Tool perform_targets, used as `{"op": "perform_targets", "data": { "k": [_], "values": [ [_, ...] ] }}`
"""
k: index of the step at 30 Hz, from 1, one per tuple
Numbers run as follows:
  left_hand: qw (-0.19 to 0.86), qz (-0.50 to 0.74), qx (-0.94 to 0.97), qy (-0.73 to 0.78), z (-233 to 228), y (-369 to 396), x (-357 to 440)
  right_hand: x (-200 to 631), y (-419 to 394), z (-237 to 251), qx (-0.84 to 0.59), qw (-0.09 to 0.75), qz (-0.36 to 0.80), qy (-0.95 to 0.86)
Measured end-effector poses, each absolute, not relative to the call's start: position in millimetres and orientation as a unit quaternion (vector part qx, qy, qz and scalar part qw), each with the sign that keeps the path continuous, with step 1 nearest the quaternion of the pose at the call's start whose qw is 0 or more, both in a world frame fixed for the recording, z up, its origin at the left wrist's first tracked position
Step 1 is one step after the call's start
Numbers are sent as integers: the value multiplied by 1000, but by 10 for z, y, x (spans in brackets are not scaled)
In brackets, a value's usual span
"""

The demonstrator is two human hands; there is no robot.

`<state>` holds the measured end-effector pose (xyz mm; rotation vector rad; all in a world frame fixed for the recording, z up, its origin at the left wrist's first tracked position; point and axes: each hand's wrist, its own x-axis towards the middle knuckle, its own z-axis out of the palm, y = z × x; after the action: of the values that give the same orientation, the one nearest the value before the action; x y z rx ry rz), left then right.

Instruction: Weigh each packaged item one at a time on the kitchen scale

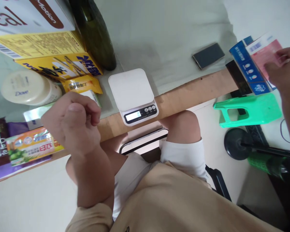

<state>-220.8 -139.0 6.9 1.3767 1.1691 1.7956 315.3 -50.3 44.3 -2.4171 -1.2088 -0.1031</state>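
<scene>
My left hand [72,119] is curled into a loose fist above the table's near edge, with nothing seen in it. Just behind its fingers shows part of a small white and green box [94,97]. Far to the right, my right hand [284,66] pinches a pink and white flat box [265,56]. That box overlaps a blue box [244,61] at the table's right end; whether they touch I cannot tell. Between my hands stands a white kitchen scale [131,88], its plate bare and its display reading 0.
A phone [208,56] lies right of the scale. To the left stand a dark green bottle [94,35], a yellow box [62,67], a cream Dove jar [29,87] and several colourful packets [30,143]. A green stool [263,109] is on the floor at right.
</scene>
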Motion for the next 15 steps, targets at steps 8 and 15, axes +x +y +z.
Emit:
{"op": "perform_targets", "data": {
  "k": [8,15],
  "values": [
    [287,692,507,426,76,-1393,-2206,3056,-397,399,-905,-1,-156,-396],
    [254,695,503,447,152,-1463,-2254,3098,-515,308,-838,140,-130,-511]
  ]
}}
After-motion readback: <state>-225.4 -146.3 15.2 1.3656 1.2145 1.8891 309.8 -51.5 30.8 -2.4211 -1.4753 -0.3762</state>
